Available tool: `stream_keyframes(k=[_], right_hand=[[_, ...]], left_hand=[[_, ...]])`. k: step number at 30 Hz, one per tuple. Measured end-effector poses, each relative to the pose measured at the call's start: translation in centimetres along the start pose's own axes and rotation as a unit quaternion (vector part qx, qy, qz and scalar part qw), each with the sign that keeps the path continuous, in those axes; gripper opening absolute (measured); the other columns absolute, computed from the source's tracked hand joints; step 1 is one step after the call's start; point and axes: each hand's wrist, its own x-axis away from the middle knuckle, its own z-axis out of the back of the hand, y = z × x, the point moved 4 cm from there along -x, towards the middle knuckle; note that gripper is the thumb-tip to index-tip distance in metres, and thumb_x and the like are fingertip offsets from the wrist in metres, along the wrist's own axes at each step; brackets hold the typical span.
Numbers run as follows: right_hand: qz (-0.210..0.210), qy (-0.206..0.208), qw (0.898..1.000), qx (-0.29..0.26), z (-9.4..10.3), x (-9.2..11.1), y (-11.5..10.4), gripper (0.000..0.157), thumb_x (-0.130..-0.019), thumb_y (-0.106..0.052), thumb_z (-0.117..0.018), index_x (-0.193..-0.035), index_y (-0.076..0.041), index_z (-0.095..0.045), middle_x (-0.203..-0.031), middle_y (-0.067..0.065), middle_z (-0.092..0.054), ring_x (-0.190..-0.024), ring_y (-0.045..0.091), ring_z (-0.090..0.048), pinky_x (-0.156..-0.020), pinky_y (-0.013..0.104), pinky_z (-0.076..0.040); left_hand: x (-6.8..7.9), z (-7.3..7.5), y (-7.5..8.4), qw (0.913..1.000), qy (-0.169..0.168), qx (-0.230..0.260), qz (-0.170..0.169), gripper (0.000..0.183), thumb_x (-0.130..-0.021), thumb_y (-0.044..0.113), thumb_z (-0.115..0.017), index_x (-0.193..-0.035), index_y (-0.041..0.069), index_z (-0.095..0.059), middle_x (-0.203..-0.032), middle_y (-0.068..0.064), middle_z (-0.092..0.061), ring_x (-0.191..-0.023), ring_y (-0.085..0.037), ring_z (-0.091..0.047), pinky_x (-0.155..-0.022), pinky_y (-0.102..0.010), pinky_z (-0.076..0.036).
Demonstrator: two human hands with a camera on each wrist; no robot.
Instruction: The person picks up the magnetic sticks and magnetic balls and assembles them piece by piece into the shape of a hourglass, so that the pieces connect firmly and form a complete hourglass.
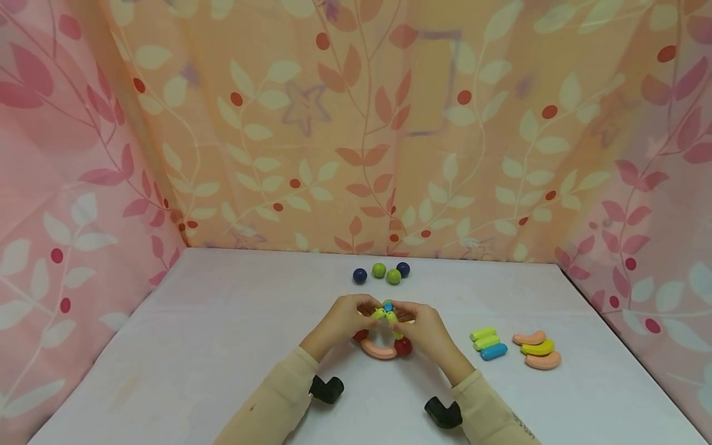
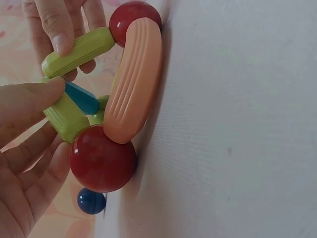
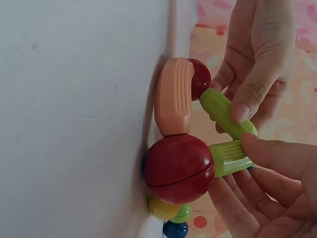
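Observation:
Low over the table, my left hand [image 1: 349, 318] pinches a light green ribbed stick [image 2: 68, 118] between thumb and fingers. Its lower end meets a shiny red ball [image 2: 103, 158]. Opposite, my right hand [image 1: 424, 326] pinches another light green stick [image 3: 231, 154], which joins a second red ball [image 3: 179, 168]. The two sticks lean together at the top. A curved orange stick [image 1: 379, 350] links the red balls at table level. Behind, a blue stick [image 2: 81, 97] slopes down towards a green ball, and a yellow piece [image 3: 164, 207] shows past the red ball. Fingers partly hide the top joint.
Two dark blue balls [image 1: 360, 275] and two green balls [image 1: 394, 276] sit farther back. On the right lie two green sticks [image 1: 486, 342], a blue stick [image 1: 494, 351], two orange curved sticks [image 1: 542, 360] and a yellow one [image 1: 537, 347]. Black elbow-shaped pieces [image 1: 444, 413] are at both wrists.

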Motion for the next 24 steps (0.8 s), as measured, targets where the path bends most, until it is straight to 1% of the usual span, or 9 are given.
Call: stream_keyframes(k=[8,17,24], right_hand=[[-0.003,-0.003,1.000,-0.005,0.05,-0.08,0.25,0.042,-0.084,-0.004,-0.076,-0.125,-0.005,-0.068,-0.112,0.011,-0.073,-0.099,0.023,-0.068,-0.079,0.034,-0.061],[-0.013,-0.010,1.000,-0.012,-0.12,-0.18,0.55,0.042,-0.084,-0.005,-0.076,-0.126,-0.007,-0.068,-0.114,0.010,-0.073,-0.100,0.022,-0.067,-0.081,0.034,-0.061],[-0.009,-0.012,1.000,-0.009,-0.02,-0.17,0.56,0.043,-0.085,-0.005,-0.076,-0.127,-0.007,-0.068,-0.116,0.010,-0.073,-0.101,0.023,-0.067,-0.082,0.035,-0.061]], left_hand=[[0.02,-0.01,-0.07,0.9999,-0.004,0.010,0.008,0.023,-0.085,0.014,-0.078,-0.107,0.014,-0.073,-0.095,0.000,-0.069,-0.090,-0.016,-0.062,-0.071,-0.027,-0.057],[0.11,-0.04,0.06,0.9999,-0.005,0.011,0.003,0.022,-0.085,0.013,-0.078,-0.107,0.012,-0.073,-0.095,-0.001,-0.070,-0.089,-0.014,-0.062,-0.071,-0.024,-0.056],[0.03,0.05,0.15,0.9999,-0.009,0.003,0.003,0.023,-0.085,0.013,-0.078,-0.107,0.012,-0.073,-0.096,-0.001,-0.070,-0.092,-0.015,-0.062,-0.073,-0.025,-0.056]])
